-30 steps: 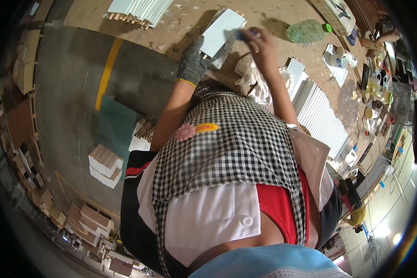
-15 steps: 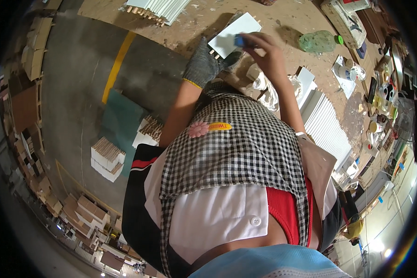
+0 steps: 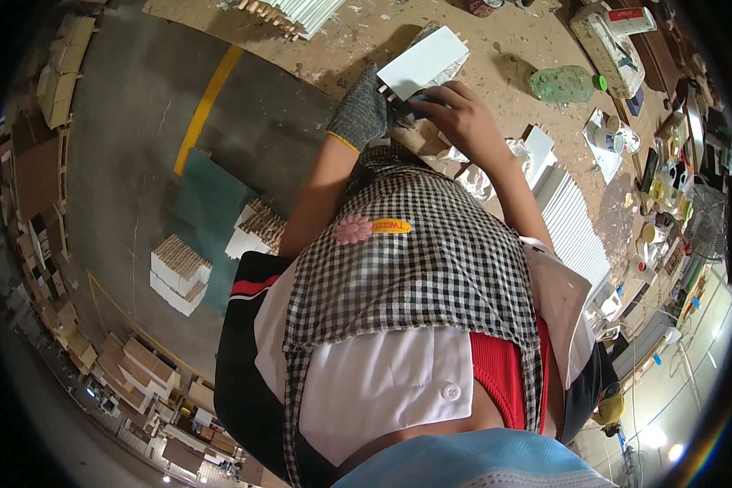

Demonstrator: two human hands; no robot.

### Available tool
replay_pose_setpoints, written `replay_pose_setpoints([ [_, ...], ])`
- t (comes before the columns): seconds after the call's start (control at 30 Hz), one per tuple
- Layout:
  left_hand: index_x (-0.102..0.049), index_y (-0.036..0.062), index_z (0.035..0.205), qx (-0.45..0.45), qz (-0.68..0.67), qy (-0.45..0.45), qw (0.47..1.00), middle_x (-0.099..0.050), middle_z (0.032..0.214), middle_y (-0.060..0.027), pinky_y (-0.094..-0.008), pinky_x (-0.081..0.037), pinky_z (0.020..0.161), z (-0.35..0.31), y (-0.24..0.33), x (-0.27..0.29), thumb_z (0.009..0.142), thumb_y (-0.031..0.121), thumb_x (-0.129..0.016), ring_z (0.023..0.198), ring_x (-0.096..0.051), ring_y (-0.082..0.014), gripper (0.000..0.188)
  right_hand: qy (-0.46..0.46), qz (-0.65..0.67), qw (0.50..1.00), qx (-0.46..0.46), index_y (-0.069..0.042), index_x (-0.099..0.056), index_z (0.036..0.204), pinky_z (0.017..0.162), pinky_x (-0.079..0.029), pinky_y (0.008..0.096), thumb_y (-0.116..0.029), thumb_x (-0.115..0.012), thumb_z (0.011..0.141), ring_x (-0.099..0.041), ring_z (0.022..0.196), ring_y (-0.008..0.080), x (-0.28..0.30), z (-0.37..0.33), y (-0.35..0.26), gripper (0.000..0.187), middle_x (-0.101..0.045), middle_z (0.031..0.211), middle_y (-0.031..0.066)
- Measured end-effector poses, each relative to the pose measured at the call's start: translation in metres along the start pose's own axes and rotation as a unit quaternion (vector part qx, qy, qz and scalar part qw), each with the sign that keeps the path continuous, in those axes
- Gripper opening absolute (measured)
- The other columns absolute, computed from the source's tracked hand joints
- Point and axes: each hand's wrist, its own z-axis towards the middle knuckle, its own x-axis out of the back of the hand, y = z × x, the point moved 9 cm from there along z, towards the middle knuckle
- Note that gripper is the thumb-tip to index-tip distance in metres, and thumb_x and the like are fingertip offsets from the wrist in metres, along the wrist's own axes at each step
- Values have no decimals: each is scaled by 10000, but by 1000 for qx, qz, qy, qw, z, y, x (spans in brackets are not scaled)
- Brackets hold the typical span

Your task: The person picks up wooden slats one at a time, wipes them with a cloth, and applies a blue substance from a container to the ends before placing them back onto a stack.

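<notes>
In my left hand (image 3: 360, 110), which wears a grey knitted glove with a yellow cuff, is a small white panel (image 3: 424, 63) with short wooden dowels sticking out of its two ends. The panel is tilted over the worktable. My bare right hand (image 3: 462, 120) is at the panel's near edge, its fingers closed on a small blue block (image 3: 416, 104), mostly hidden and dark in shadow. Right of my right hand lies crumpled white cloth (image 3: 477, 180). Beside it, a long row of white panels (image 3: 576, 224) is stacked along the table.
A green-capped plastic bottle (image 3: 563, 84) lies on the brown worktable (image 3: 496, 49). More white doweled panels (image 3: 297, 15) lie at the far edge. Pots (image 3: 612, 138) stand at the right. On the floor at left are stacked white panels (image 3: 179, 276) on a green sheet (image 3: 211, 191).
My right hand has moved the blue block from the panel's broad face down to its near edge. The panel has shifted slightly right and turned in my left hand.
</notes>
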Motion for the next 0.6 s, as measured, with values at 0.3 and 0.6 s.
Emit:
replay_pose_setpoints([
  [0.3,-503,20,1418,-451,660,-91,594,-591,1335,-202,-392,-499,1011,-46,52,-30,889,290,-762,1201,-596,-295,648,172,211,925,-265,-75,-716,1192,805,-546,326,-122,-805,822,-670,926,220,30,-62,60,384,-685,1127,106],
  [0.6,-18,33,1578,-374,442,-87,811,-450,1448,-191,-398,-493,1037,-26,43,45,768,123,-871,1318,-464,-278,1180,117,260,921,-266,-135,-708,1237,804,-561,323,-176,-762,874,-676,976,218,2,-35,81,370,-694,1165,89],
])
